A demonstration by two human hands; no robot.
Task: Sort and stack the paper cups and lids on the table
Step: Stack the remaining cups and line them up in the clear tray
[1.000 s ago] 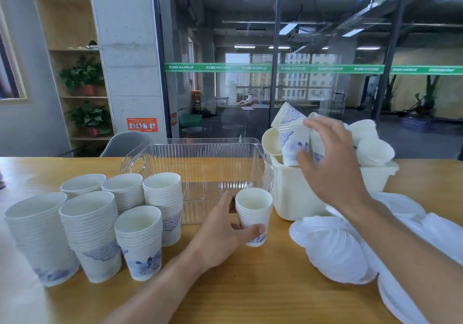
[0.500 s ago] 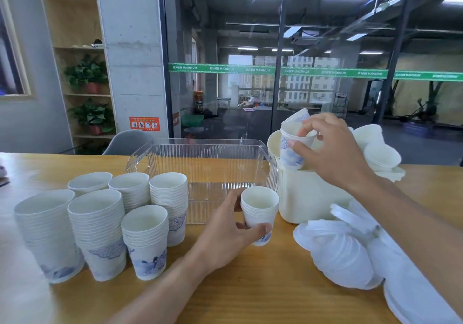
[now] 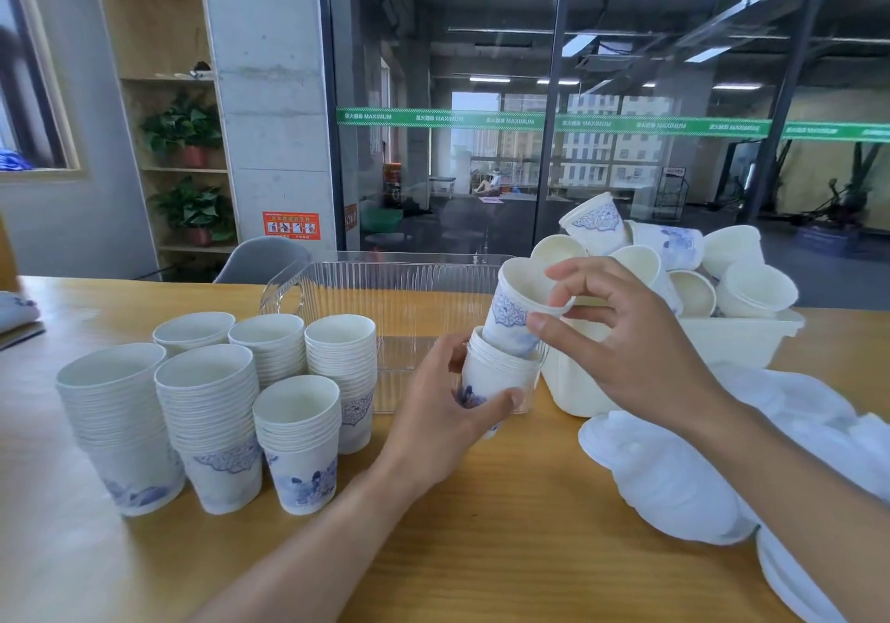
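While my left hand (image 3: 450, 418) grips the small stack (image 3: 498, 379), my right hand (image 3: 621, 333) pinches a cup (image 3: 517, 312) that I should push straight down into it.

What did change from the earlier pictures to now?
The right hand took one cup from the white bin and brought it leftward and down into the small stack. The left hand still grips that stack; the six stacks stayed.

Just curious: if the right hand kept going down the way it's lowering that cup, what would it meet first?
Probably the small stack gripped by the left hand; the cup in the right hand is already entering it.
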